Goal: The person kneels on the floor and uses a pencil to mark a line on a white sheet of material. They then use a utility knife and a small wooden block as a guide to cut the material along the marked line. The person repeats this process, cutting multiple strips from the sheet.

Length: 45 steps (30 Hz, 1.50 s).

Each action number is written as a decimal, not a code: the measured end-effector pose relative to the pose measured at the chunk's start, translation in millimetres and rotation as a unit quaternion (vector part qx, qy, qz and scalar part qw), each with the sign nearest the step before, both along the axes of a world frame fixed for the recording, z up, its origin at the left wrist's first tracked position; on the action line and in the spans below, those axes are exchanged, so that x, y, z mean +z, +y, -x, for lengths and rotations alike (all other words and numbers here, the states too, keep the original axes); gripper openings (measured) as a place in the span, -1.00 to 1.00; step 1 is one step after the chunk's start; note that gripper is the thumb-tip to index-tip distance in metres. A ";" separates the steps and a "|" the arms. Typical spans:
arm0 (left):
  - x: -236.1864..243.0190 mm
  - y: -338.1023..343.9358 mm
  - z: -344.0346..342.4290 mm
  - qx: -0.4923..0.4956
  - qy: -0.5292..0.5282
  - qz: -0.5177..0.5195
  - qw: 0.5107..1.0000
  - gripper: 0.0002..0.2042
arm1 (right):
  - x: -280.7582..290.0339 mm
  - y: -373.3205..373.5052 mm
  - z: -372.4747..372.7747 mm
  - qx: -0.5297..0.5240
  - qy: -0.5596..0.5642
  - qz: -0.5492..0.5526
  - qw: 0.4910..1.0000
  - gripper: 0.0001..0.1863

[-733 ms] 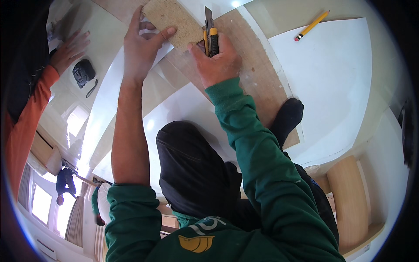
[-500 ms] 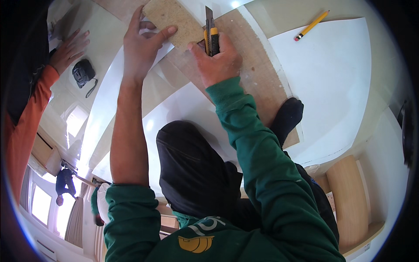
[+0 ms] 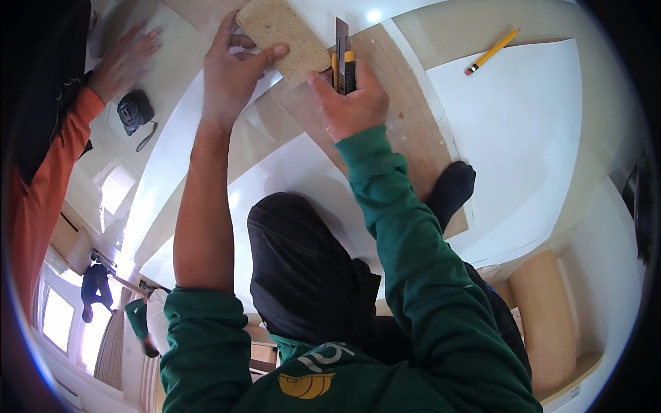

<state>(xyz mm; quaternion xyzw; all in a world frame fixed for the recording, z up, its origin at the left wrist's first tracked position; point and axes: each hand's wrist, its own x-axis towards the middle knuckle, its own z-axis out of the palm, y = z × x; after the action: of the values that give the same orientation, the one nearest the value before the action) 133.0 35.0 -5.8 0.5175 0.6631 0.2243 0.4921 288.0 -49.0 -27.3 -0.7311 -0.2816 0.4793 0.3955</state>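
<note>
My left hand [image 3: 233, 79] grips the left edge of a rectangular wooden board piece [image 3: 286, 38], thumb lying over its face and fingers along its far side. In my right hand [image 3: 358, 100] is a yellow and black utility knife [image 3: 349, 67], its blade out and pointing away from me. The knife is close by the right edge of the board piece; whether they touch I cannot tell. Under both hands lies a long brown wooden plank [image 3: 413, 127] among white sheets [image 3: 509, 131].
A yellow pencil [image 3: 492, 51] rests at the upper right sheet's edge. On the glossy floor at left sits a black tape measure [image 3: 135, 111], near a co-worker's blurred hand [image 3: 127, 58] with an orange sleeve. My dark-socked foot [image 3: 452, 189] is on the plank. Light wooden furniture [image 3: 544, 310] stands lower right.
Both hands, with the board piece and the knife, appear slightly further right and lower, as the view shifts a little. The co-worker's hand at left has moved and is blurred.
</note>
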 end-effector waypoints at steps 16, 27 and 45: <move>-1.9 0.3 2.5 0.012 -0.001 0.011 1.000 -0.12 | -12.7 -3.0 -0.3 -0.027 0.072 0.013 0.997 -0.64; 1.6 2.6 -1.7 0.024 0.009 0.019 0.999 -0.09 | -8.1 0.2 -0.3 -0.053 0.088 0.018 0.995 -0.68; -7.8 -3.9 6.0 0.055 0.033 -0.034 0.997 -0.08 | 20.2 10.2 2.7 -0.072 0.202 0.054 0.975 -0.73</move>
<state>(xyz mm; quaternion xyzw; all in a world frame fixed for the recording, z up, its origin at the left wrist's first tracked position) 127.0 31.1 -13.6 0.5037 0.6983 0.2562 0.4394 285.3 -38.8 -7.1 -0.6581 -0.1163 0.6016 0.4377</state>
